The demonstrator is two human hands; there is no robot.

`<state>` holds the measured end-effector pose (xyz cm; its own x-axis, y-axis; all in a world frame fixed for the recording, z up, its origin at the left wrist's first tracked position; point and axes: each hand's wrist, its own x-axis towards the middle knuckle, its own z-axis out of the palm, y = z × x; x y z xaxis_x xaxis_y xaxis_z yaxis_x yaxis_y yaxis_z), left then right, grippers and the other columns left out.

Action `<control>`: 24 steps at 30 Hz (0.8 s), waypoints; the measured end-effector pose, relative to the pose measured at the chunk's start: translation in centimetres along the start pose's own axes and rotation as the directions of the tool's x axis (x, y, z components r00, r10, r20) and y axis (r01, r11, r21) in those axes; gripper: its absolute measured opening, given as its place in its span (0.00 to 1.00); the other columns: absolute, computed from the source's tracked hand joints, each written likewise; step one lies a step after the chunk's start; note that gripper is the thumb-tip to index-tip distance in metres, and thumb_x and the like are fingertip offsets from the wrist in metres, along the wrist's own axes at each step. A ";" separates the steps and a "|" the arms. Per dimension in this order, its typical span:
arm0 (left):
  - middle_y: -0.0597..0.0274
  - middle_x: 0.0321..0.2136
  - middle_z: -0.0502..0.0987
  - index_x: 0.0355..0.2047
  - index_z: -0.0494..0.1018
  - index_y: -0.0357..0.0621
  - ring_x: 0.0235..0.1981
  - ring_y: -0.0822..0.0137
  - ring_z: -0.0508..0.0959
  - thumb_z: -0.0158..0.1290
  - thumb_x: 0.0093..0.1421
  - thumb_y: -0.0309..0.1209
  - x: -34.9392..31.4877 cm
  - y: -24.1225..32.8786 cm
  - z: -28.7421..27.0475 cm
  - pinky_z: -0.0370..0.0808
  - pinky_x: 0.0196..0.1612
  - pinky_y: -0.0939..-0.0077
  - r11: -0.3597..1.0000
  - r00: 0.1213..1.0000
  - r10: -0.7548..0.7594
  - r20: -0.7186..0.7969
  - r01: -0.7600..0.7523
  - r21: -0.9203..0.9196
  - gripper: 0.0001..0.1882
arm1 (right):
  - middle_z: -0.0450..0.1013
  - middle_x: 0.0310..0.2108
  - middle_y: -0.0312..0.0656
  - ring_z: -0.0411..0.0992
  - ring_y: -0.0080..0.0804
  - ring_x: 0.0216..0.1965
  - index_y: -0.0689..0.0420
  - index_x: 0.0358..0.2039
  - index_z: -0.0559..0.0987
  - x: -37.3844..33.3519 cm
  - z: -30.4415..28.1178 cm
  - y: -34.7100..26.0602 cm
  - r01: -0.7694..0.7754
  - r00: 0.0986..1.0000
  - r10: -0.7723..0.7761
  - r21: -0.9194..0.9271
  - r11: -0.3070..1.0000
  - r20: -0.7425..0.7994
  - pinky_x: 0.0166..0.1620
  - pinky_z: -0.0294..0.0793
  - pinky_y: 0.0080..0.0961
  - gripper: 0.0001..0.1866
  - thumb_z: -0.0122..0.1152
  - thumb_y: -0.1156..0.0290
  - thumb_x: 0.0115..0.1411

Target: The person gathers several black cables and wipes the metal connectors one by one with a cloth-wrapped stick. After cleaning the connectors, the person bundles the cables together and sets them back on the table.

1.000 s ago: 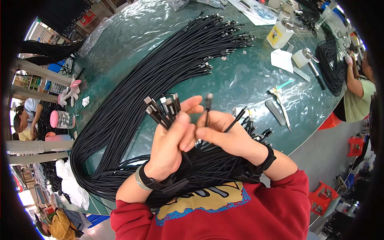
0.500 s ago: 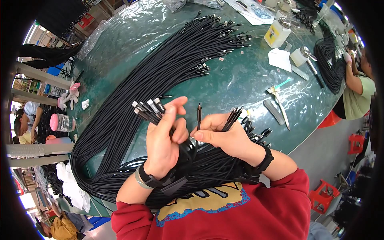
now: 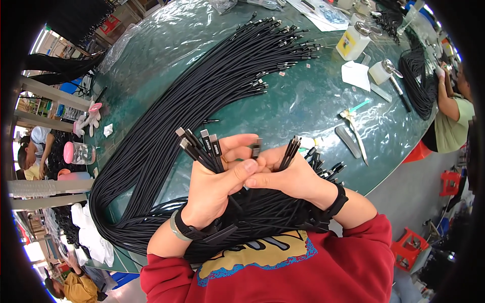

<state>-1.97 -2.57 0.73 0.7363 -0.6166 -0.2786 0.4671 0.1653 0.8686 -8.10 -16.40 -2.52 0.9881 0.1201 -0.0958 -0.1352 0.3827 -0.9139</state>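
Observation:
Several black cables with metal-tipped plugs [image 3: 206,146] stick up from my left hand [image 3: 214,189], which is closed round them. A smaller bunch of black cable ends [image 3: 291,151] stands up between the fingers of my right hand [image 3: 290,174], also closed. Between both hands a single cable plug [image 3: 256,150] points upward, slightly blurred, with both thumbs and fingertips meeting just below it. Under my forearms lies a thick bundle of black cables [image 3: 273,207]. It curves round at the left into a long fan of cables [image 3: 202,76] across the table.
On the green table [image 3: 303,111] at the right lie pliers [image 3: 352,129], a grey strip-like tool [image 3: 347,141] and white bottles [image 3: 352,41]. Pink-white gloves [image 3: 92,118] and a clear jar [image 3: 81,153] are at the left. A co-worker [image 3: 454,101] sits at the far right.
My left hand has moved right to meet my right hand at the single cable's plug. The plug has turned and now sits between both hands' fingertips.

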 end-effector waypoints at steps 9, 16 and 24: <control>0.61 0.25 0.74 0.40 0.68 0.33 0.14 0.84 0.61 0.50 0.52 0.23 -0.2 0.0 -0.3 0.52 0.14 0.91 0.999 1.000 -0.010 0.016 0.009 0.037 0.14 | 0.66 0.17 0.28 0.61 0.10 0.19 0.59 0.21 0.71 -0.1 -0.3 0.6 -0.039 0.999 0.038 -0.070 0.997 -0.011 0.22 0.56 0.10 0.08 0.63 0.74 0.47; 0.62 0.35 0.73 0.45 0.65 0.34 0.20 0.83 0.63 0.41 0.60 0.34 0.3 -0.4 -0.2 0.59 0.22 0.89 0.982 0.987 0.012 0.161 0.019 -0.189 0.18 | 0.68 0.19 0.30 0.62 0.10 0.20 0.59 0.25 0.71 0.0 0.4 -1.0 0.000 0.997 0.015 0.201 0.980 -0.070 0.22 0.56 0.09 0.06 0.59 0.74 0.50; 0.57 0.47 0.66 0.50 0.59 0.34 0.33 0.75 0.67 0.36 0.61 0.41 0.6 -2.2 -0.2 0.63 0.33 0.81 0.954 0.974 0.125 0.189 -0.170 0.246 0.24 | 0.66 0.16 0.28 0.59 0.10 0.16 0.58 0.23 0.72 -0.1 0.0 -0.1 -0.063 0.992 0.050 -0.111 0.992 -0.116 0.19 0.55 0.10 0.07 0.58 0.70 0.52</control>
<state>-2.41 -3.14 -1.40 0.6831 -0.7254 -0.0853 0.1999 0.0734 0.9771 -8.16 -16.44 -2.41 0.9819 0.0319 -0.1866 -0.1882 0.2707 -0.9441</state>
